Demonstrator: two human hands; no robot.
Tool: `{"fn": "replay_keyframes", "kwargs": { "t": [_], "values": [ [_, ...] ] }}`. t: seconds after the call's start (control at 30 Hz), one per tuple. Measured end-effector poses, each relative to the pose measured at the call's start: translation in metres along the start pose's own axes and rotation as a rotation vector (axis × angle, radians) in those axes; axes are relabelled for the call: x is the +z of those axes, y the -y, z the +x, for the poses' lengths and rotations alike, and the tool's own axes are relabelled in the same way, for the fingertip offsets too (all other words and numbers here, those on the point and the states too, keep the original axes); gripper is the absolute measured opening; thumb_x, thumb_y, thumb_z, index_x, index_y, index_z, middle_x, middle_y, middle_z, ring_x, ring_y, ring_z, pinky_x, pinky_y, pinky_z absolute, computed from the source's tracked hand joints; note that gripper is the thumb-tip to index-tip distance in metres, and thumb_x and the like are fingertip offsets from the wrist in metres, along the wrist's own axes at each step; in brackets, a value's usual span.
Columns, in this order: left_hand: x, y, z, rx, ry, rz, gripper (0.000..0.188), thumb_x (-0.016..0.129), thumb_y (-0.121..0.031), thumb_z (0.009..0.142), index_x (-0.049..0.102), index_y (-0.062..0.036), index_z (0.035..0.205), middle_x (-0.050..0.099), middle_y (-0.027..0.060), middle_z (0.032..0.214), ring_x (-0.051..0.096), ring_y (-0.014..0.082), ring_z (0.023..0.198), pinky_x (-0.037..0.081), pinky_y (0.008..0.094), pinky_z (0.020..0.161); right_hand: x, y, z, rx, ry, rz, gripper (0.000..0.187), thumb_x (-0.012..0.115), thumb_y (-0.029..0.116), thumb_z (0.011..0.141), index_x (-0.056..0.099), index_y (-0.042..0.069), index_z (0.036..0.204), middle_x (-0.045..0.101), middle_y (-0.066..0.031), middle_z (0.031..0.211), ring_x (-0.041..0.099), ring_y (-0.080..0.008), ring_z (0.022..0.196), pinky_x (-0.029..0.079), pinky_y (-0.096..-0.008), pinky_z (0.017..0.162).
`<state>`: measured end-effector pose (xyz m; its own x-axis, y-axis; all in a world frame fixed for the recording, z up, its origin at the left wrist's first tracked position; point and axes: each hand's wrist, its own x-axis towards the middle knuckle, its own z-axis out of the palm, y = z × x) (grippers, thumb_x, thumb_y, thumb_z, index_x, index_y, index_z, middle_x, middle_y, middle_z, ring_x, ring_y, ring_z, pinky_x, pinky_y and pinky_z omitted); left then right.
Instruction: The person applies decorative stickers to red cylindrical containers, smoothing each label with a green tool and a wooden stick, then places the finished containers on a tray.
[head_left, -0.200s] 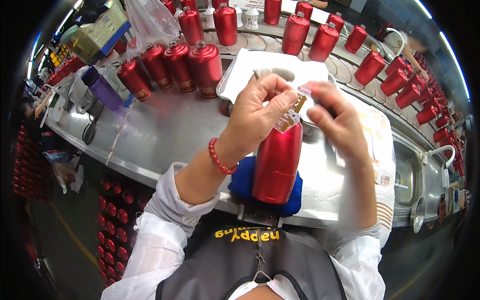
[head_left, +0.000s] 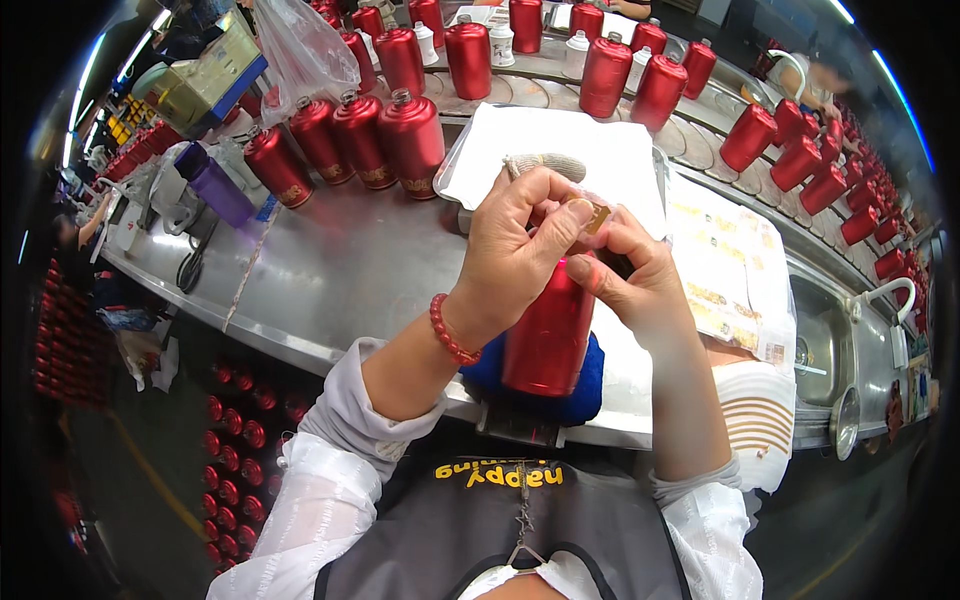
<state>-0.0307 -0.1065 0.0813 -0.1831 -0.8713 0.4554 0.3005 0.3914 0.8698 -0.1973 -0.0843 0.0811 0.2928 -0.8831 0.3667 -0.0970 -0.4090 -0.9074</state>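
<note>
The left hand's (head_left: 510,245) thumb and forefinger pinch a small gold-marked label (head_left: 599,219), mostly covered by fingertips; the right hand's (head_left: 640,275) fingers meet its other edge, but whether they grip it I cannot tell. Something dark between the hands is hard to make out. Right below them a red bottle (head_left: 550,345) rests on a blue cloth (head_left: 587,385), its neck hidden by the hands. Beyond is a tray (head_left: 661,180) lined with white, a grey roll (head_left: 552,164) in it, its near side blocked by the left hand. Four red bottles (head_left: 412,145) stand to the left, their contents unseen, near a purple flask (head_left: 215,188). The sink (head_left: 812,330) at right is partly covered by sheets (head_left: 725,265).
</note>
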Motion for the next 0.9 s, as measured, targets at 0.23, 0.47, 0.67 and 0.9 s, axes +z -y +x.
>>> {"fn": "replay_keyframes", "kwargs": {
  "t": [0.23,0.47,0.67,0.9],
  "values": [
    [0.009,0.007,-0.016,0.134,-0.039,0.163,0.010,0.062,-0.010,0.101,0.063,-0.0003,0.102,0.067,0.0031,0.082,0.063,0.0052,0.074,0.050,0.0219,0.065,-0.002,0.003,-0.032,0.115,-0.037,0.054,0.022,0.077,0.017,0.088,0.063,0.001,0.088,0.055,-0.0044,0.114,0.052,-0.0105,0.095,0.044,-0.0257,0.084],
    [0.017,-0.003,-0.023,0.096,0.057,0.192,0.012,0.063,-0.010,0.100,0.062,-0.0002,0.107,0.068,0.0043,0.087,0.064,0.0068,0.077,0.051,0.0217,0.070,-0.011,0.002,-0.046,0.063,-0.100,0.189,0.034,0.077,0.019,0.087,0.068,-0.001,0.113,0.059,-0.0077,0.118,0.055,-0.0147,0.109,0.044,-0.0281,0.095],
    [0.021,0.003,-0.024,0.388,0.070,0.459,0.013,0.062,-0.008,0.100,0.062,0.0001,0.111,0.069,0.0048,0.096,0.065,0.0080,0.085,0.052,0.0219,0.076,-0.010,-0.001,-0.054,0.164,-0.005,0.435,0.030,0.073,0.011,0.089,0.068,0.000,0.116,0.058,-0.0068,0.118,0.053,-0.0172,0.117,0.040,-0.0325,0.104],
    [0.026,-0.001,-0.030,0.307,0.079,0.486,0.014,0.068,-0.003,0.093,0.064,-0.0023,0.107,0.064,0.0091,0.100,0.065,0.0159,0.081,0.053,0.0280,0.075,-0.009,-0.006,-0.063,0.181,-0.053,0.587,0.010,0.071,0.006,0.088,0.065,0.002,0.094,0.057,-0.0047,0.117,0.052,-0.0142,0.111,0.041,-0.0299,0.098]
  ]
}}
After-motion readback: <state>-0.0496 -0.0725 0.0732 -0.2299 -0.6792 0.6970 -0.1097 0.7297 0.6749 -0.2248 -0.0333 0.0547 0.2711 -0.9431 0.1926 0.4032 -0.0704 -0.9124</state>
